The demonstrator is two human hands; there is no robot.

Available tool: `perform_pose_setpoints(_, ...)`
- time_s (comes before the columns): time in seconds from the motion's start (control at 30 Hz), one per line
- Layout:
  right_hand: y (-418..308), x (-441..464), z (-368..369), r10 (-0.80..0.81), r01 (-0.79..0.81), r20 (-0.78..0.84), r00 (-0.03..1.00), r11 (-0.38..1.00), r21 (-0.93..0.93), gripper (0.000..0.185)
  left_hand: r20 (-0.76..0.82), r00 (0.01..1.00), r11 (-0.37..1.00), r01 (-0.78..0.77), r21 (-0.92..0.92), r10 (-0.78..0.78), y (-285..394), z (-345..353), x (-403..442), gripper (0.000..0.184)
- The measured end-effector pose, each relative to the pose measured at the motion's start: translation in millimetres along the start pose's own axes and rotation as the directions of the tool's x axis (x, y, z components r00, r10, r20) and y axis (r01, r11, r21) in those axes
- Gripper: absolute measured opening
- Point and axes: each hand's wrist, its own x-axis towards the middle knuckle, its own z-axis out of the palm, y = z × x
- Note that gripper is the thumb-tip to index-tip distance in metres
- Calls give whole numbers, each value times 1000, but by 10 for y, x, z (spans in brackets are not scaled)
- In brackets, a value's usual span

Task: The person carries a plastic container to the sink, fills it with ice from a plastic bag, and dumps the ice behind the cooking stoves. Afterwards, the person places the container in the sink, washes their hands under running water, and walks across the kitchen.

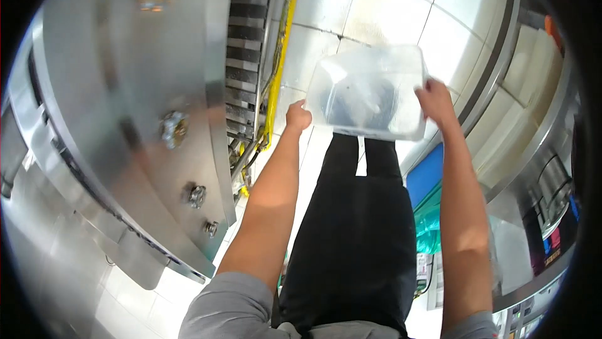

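A translucent plastic container (364, 63) is held in front of my body, above the tiled floor. My left hand (299, 116) grips its left edge, fingers closed around the rim. On the opposite side, my right hand (436, 102) is closed on the right edge, slightly blurred. Through the clear plastic show dark shapes that look like my shoes, and a few whitish streaks. Whether the container holds anything I cannot tell.
To the left stands a stainless steel cooking unit (125, 82) with several knobs and a yellow pipe (282, 57) along its base. On the right are a steel counter with pale bins (520, 88), a blue panel (426, 176) and a green plastic bag (428, 226).
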Motion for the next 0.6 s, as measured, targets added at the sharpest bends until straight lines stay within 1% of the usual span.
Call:
perform_pose_setpoints(0.03, 370, -64, -1, -29, 26, -83, 996, 999, -41, 28, -18, 1000, 1000, -5, -22, 4, 166, -103, -148, 51)
perform_pose_setpoints(0.1, 649, -460, -148, 32, -33, -133, 991, 999, -7, 23, -50, 998, 997, -42, -57, 40, 456, -276, -472, 50)
perform_pose_setpoints(0.17, 865, -852, -242, -17, 33, -260, 966, 998, 56, 22, -28, 999, 996, -24, -82, 21, 630, -476, -775, 45)
perform_pose_setpoints(0.2, 1012, -967, -272, -20, 45, -273, 962, 995, 86, 22, -53, 998, 994, -49, -101, 44, 733, -611, -951, 45)
perform_pose_setpoints(0.23, 1112, -1082, -332, -25, 60, -285, 958, 992, 115, 21, -21, 999, 994, -49, -99, 47, 837, -756, -1154, 42)
perform_pose_setpoints(0.27, 1106, -1228, -430, -32, 75, -307, 951, 989, 129, 20, 10, 999, 994, -48, -96, 49, 926, -872, -1347, 38)
perform_pose_setpoints(0.3, 1046, -1382, -537, -38, 90, -327, 944, 985, 145, 18, -18, 998, 991, -69, -113, 67, 952, -927, -1489, 38)
perform_pose_setpoints(0.33, 996, -1535, -652, -69, 121, -339, 938, 983, 137, 18, -38, 991, 982, -133, -131, 129, 948, -958, -1642, 40)
perform_pose_setpoints(0.37, 893, -1681, -794, -4, 57, -249, 968, 977, 206, 13, -65, 981, 970, -190, -153, 182, 905, -961, -1770, 43)
perform_pose_setpoints(0.4, 782, -1785, -913, 50, -9, -151, 987, 965, 263, 9, -103, 978, 964, -198, -177, 182, 845, -932, -1856, 43)
perform_pose_setpoints(0.43, 672, -1887, -1024, 7, 31, -155, 988, 970, 242, 9, -89, 976, 942, -214, -260, 197, 786, -869, -1945, 44)
perform_pose_setpoints(0.47, 593, -1989, -1144, 22, 20, -177, 984, 974, 227, 8, -74, 974, 911, -226, -344, 214, 737, -824, -2077, 46)
perform_pose_setpoints(0.5, 556, -2091, -1256, 40, 5, -205, 978, 976, 217, 8, -73, 975, 936, -220, -273, 208, 778, -898, -2326, 50)
perform_pose_setpoints(0.53, 610, -2130, -1347, 6, 38, -213, 977, 979, 198, 8, -113, 971, 933, -234, -272, 211, 745, -923, -2561, 48)
perform_pose_setpoints(0.57, 747, -2062, -1412, -9, 54, -239, 971, 982, 180, 7, -182, 957, 928, -269, -259, 227, 617, -885, -2768, 47)
perform_pose_setpoints(0.6, 735, -2027, -1470, -30, 76, -264, 964, 983, 164, 8, -256, 936, 922, -303, -241, 240, 457, -855, -2956, 47)
